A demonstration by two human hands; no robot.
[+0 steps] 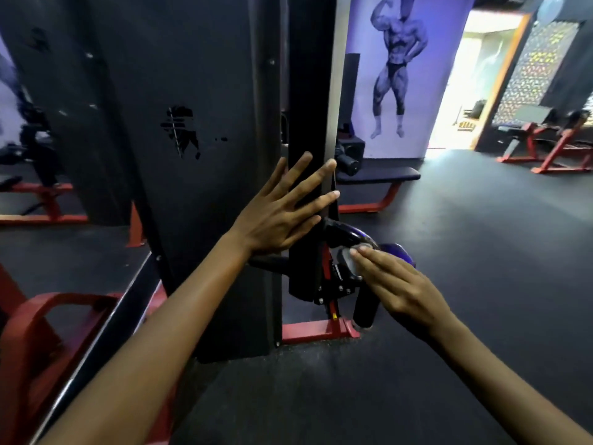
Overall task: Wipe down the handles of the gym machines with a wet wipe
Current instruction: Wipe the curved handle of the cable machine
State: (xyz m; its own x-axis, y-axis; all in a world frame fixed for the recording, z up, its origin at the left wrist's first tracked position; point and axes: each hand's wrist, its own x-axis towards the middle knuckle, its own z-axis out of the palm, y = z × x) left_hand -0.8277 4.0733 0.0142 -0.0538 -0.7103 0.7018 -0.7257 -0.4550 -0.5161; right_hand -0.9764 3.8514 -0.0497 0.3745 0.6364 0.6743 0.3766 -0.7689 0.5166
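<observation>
**Wipe pressed to the curved handle**

The right hand (398, 284) lays straight, close-set fingers on a pale wet wipe (351, 260), flattening it against the black curved handle (353, 234) low on the machine, right of the upright post (308, 123). The left hand (279, 216), fingers spread and holding nothing, is flat against the post. The wipe looks limp and slippery; wrapping it round the rigid handle should grip better.
</observation>
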